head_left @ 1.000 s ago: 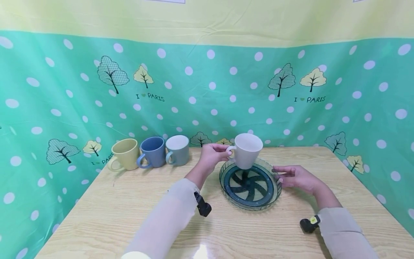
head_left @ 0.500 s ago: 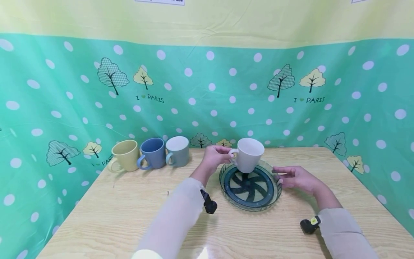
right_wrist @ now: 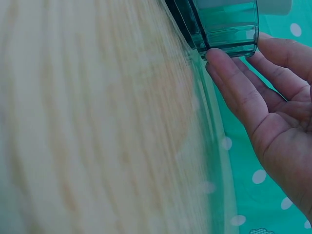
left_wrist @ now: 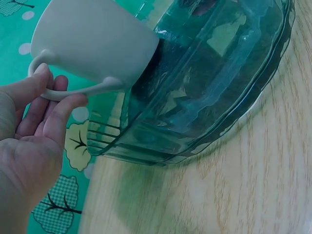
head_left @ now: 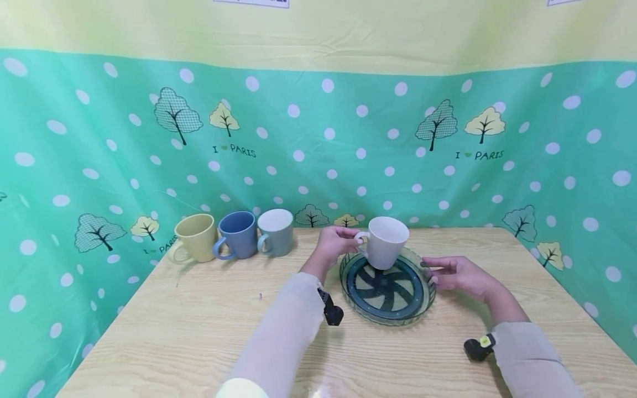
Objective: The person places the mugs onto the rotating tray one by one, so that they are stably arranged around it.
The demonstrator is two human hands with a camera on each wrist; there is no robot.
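Observation:
My left hand (head_left: 334,243) pinches the handle of a white mug (head_left: 387,243) between thumb and fingers. The mug, slightly tilted, is over the back part of a round see-through green tray (head_left: 427,309) that has a dark swirl-patterned base. In the left wrist view the lower end of the mug (left_wrist: 105,39) is beside the tray wall (left_wrist: 195,141); whether its bottom touches the base is hard to tell. At the tray's right side, my right hand (head_left: 460,276) rests its fingertips against the outer wall, fingers loosely bent, as the right wrist view shows with the tray wall (right_wrist: 231,34).
A yellow mug (head_left: 198,240), a blue mug (head_left: 240,237) and a grey-blue mug (head_left: 276,235) stand in a row at the back left of the wooden table (head_left: 209,326). Behind the table hangs a green dotted curtain (head_left: 318,155).
My left hand has lowered the white mug and shifted it slightly right over the tray. The right hand has stayed at the tray's side.

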